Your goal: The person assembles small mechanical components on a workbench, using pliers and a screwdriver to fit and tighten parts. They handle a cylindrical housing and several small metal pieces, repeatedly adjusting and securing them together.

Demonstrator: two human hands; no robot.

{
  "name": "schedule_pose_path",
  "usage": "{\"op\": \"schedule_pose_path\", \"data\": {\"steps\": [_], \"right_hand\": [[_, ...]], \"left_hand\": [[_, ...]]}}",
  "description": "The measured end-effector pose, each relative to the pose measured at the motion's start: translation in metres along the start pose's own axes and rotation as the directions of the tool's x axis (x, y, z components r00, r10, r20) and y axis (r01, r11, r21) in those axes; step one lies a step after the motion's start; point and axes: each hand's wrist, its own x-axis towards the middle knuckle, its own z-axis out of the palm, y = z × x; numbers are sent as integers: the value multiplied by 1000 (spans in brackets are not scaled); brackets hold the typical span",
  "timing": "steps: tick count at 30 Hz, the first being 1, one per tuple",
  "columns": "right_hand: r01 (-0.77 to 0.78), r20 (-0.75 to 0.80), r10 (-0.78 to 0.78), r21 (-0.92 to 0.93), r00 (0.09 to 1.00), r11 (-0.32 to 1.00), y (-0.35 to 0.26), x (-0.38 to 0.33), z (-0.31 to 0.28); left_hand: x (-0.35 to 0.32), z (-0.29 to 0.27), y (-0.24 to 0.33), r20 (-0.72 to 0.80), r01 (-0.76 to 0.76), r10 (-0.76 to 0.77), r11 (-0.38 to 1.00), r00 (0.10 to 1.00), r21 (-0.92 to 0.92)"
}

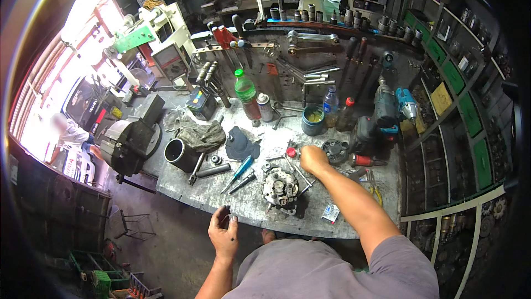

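Note:
My right hand (pixel 314 160) reaches far over the metal workbench, its fingers closed; what they hold, if anything, is hidden. Just left of it is a small red round piece (pixel 291 152), and behind it lies a round metal housing (pixel 334 151). Close to the bench's front edge sits an opened alternator-like part (pixel 280 188) with its inner parts facing up. My left hand (pixel 224 235) is held in front of the bench edge, fingers curled toward the thumb around something small and dark. A blue-handled screwdriver (pixel 241 170) and a T-handle wrench (pixel 298 171) lie between the hands.
A large bench vise (pixel 133 138) stands at the left end. Along the back are a green-capped bottle (pixel 247 95), a spray can (pixel 264 108), a blue tub (pixel 313 120) and a cordless impact wrench (pixel 381 105). A dark metal cylinder (pixel 181 154) and a rag (pixel 204 135) lie left.

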Motion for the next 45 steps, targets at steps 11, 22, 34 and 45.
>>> {"op": "schedule_pose_path", "data": {"steps": [11, 22, 34, 45], "right_hand": [[254, 22, -394, 731, 919, 633, -56, -219, -123], [290, -124, -291, 710, 949, 642, -33, -255, -134], [585, -585, 13, 811, 811, 9, -32, -248, -133], [523, -525, -56, 851, 849, -39, -42, -245, -108]], "left_hand": [[10, 50, 110, 449, -703, 667, 703, 595, -114], [-6, 80, 98, 502, -412, 451, 890, 738, -195], [-6, 56, 64, 681, 702, -200, 338, 705, -627], [-8, 40, 62, 708, 744, -227, 223, 668, -630]]}}
